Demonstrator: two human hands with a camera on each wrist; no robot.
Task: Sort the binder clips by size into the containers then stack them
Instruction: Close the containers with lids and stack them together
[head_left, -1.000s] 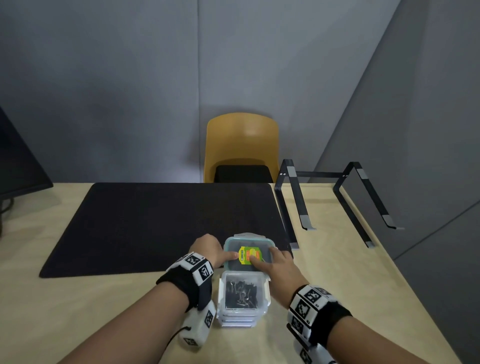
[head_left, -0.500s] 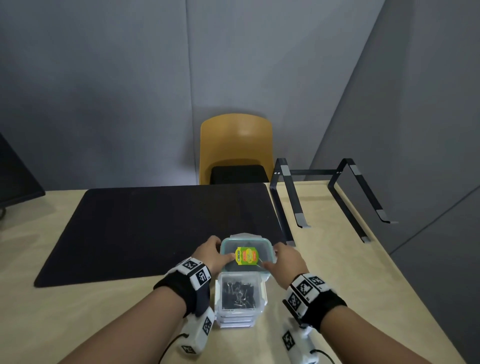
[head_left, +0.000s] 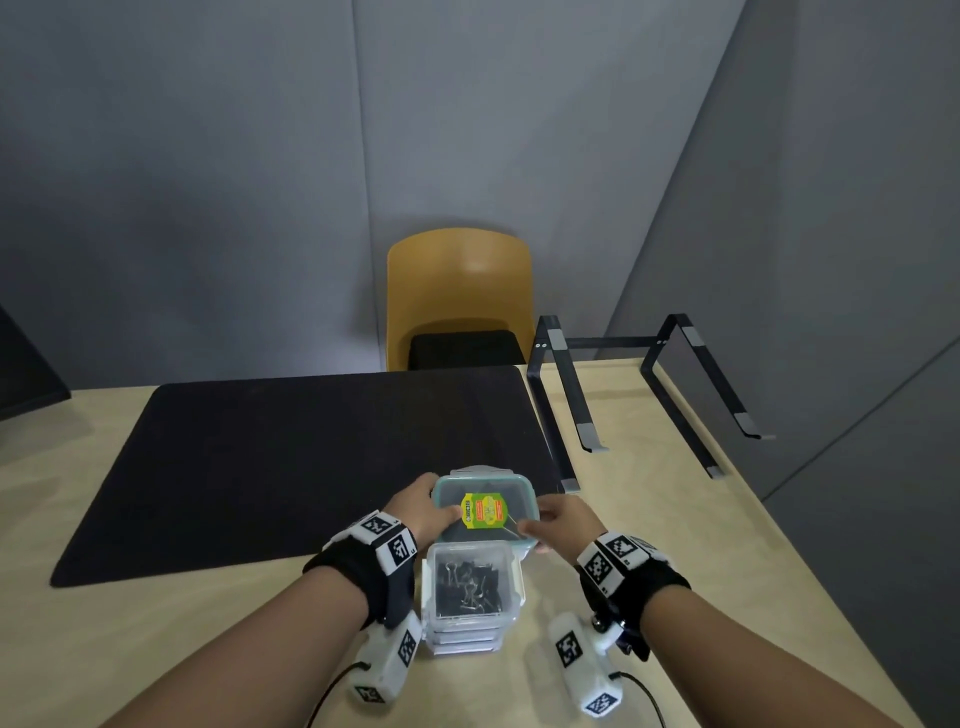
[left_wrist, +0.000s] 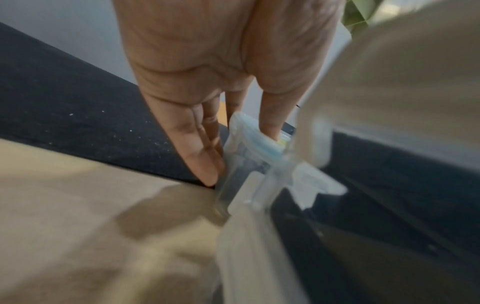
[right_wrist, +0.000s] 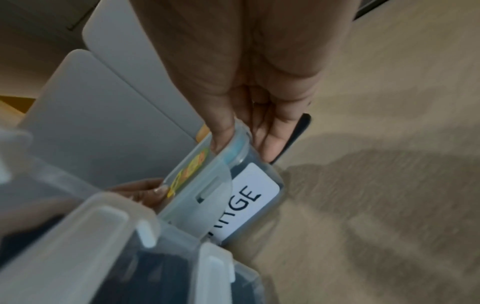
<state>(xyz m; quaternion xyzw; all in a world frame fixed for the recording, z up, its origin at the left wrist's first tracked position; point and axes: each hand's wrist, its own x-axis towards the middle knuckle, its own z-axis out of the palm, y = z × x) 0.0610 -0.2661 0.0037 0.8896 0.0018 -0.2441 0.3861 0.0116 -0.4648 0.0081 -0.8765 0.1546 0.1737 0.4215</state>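
A clear container with a teal-rimmed lid and a yellow sticker (head_left: 484, 508) stands at the near right corner of the black mat. A white label on its side ends in "GE" (right_wrist: 246, 202). My left hand (head_left: 423, 512) grips its left side, thumb on the lid and fingers (left_wrist: 205, 162) down the wall. My right hand (head_left: 558, 522) grips the right side, thumb on the lid edge (right_wrist: 221, 142). Just nearer me stands a stack of clear containers (head_left: 470, 597); the top one holds black binder clips.
The black mat (head_left: 311, 457) covers the middle of the wooden desk (head_left: 675, 571). A black metal laptop stand (head_left: 623, 395) sits at the back right. A yellow chair (head_left: 460, 296) stands behind the desk, and a dark monitor edge (head_left: 26, 374) is at the left.
My right hand slid off the lid's top to its right side, and now both hands clasp the container by its sides. The head view shifted slightly.
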